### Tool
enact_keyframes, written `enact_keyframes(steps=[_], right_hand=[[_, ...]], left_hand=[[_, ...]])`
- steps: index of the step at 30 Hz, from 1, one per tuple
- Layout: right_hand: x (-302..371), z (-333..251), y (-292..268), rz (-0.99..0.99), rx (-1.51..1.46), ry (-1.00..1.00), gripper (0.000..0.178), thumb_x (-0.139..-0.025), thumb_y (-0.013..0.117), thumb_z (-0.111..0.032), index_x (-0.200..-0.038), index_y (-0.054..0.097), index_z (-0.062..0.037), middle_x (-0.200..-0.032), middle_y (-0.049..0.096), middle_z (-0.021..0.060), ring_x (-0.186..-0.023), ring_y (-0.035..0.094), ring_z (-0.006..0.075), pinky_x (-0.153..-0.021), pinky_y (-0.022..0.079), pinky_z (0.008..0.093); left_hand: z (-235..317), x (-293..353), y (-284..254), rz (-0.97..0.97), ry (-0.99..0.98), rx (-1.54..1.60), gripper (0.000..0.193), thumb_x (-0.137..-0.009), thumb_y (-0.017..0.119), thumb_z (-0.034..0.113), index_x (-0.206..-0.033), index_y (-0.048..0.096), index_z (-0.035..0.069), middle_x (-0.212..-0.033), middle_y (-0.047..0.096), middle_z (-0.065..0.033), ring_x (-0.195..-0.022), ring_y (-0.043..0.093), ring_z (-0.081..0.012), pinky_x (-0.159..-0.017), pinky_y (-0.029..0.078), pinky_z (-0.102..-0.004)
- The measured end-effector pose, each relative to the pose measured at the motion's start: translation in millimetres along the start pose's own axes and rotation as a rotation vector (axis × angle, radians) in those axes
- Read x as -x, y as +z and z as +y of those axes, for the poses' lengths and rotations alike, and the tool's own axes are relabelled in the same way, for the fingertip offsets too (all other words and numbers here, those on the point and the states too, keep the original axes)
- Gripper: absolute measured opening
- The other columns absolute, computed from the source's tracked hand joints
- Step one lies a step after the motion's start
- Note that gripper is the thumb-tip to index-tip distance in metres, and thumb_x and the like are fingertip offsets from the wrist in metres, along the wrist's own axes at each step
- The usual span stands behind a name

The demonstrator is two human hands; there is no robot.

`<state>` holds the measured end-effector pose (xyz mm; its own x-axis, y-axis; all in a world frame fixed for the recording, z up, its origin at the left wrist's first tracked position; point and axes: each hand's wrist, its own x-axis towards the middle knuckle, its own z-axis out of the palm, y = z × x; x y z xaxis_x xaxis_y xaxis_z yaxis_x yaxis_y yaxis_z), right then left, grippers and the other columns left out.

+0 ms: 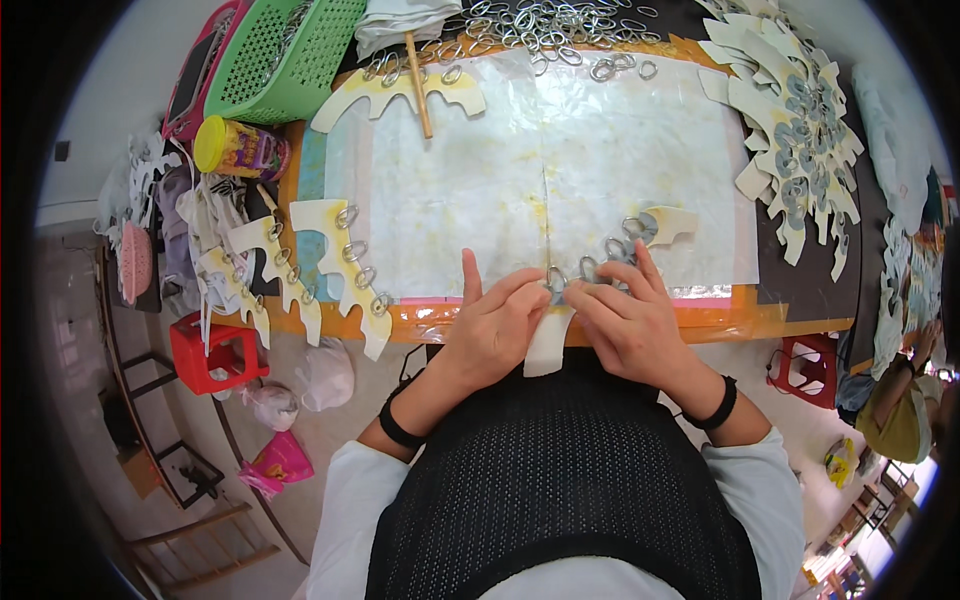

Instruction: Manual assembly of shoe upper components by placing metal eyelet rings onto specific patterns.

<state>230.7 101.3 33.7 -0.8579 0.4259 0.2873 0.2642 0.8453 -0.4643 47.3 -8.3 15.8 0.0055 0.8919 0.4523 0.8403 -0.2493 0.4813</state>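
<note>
At the table's near edge, my two hands hold a curved, cream-white scalloped strip (546,345) with oval metal rings along its toothed side. My left hand (497,328) is closed, fingers and thumb pinching the strip beside a metal ring (557,279), with one finger raised. My right hand (632,325) pinches the strip just right of that ring, its fingertips near another ring (588,268). Grey tabs show where the rings sit on the strip. The strip's far end (672,226) rests over the plastic-covered work surface (450,200). Fingers hide part of the strip's middle.
Similar ringed strips (340,255) lie at the left, with another strip (385,95) under a wooden stick (417,95) at the back. Loose rings (545,25) lie beyond. A green basket (300,50) and yellow-lidded jar (240,148) stand left; piled strips (790,120) lie right.
</note>
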Motion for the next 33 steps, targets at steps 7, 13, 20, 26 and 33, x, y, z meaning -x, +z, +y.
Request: enact_keyframes(steps=[7,13,20,26,33], right_hand=[[-2,-1,5,0.049,-0.036,0.0,0.028,-0.074,0.071,-0.011,-0.102,0.066,-0.0088,-0.093,0.063,0.0026,-0.098,0.058,0.0232,-0.114,0.029,0.0528],[-12,2,7,0.095,-0.06,-0.013,0.024,-0.072,0.073,-0.011,-0.095,0.065,-0.0092,-0.082,0.057,0.0035,-0.093,0.058,0.0233,-0.111,0.033,0.0514],[-9,11,7,0.069,0.06,-0.12,0.023,-0.069,0.071,-0.012,-0.091,0.065,-0.0098,-0.082,0.058,0.0008,-0.092,0.058,0.0211,-0.11,0.035,0.05],[-1,10,-1,-0.02,0.052,-0.106,0.024,-0.07,0.073,-0.016,-0.092,0.065,-0.01,-0.095,0.063,-0.0005,-0.099,0.058,0.0224,-0.11,0.029,0.0566],[-1,12,-14,-0.003,-0.204,0.036,0.019,-0.076,0.074,-0.013,-0.093,0.065,-0.0094,-0.101,0.063,0.0024,-0.105,0.056,0.0256,-0.108,0.031,0.0544]], left_hand=[[6,-6,-3,-0.004,-0.068,-0.066,0.027,-0.079,0.072,0.0,-0.101,0.056,0.003,-0.081,0.066,-0.0004,-0.111,0.063,-0.026,-0.114,0.0,-0.065],[4,-15,-8,-0.054,-0.185,0.081,0.019,-0.077,0.07,0.0,-0.093,0.062,0.006,-0.079,0.067,0.0002,-0.117,0.06,-0.0271,-0.113,-0.002,-0.0661],[2,-11,-11,-0.143,-0.088,-0.017,0.017,-0.075,0.067,0.006,-0.089,0.072,0.013,-0.085,0.066,0.0017,-0.12,0.057,-0.0282,-0.111,-0.005,-0.0689],[7,2,-10,-0.149,0.013,-0.125,0.027,-0.076,0.064,0.013,-0.101,0.074,0.013,-0.097,0.067,0.0031,-0.124,0.053,-0.0294,-0.11,-0.008,-0.0708],[9,7,-4,-0.15,0.022,-0.142,0.028,-0.075,0.064,0.01,-0.102,0.073,0.009,-0.104,0.066,-0.0009,-0.124,0.053,-0.0281,-0.109,-0.007,-0.0716]])
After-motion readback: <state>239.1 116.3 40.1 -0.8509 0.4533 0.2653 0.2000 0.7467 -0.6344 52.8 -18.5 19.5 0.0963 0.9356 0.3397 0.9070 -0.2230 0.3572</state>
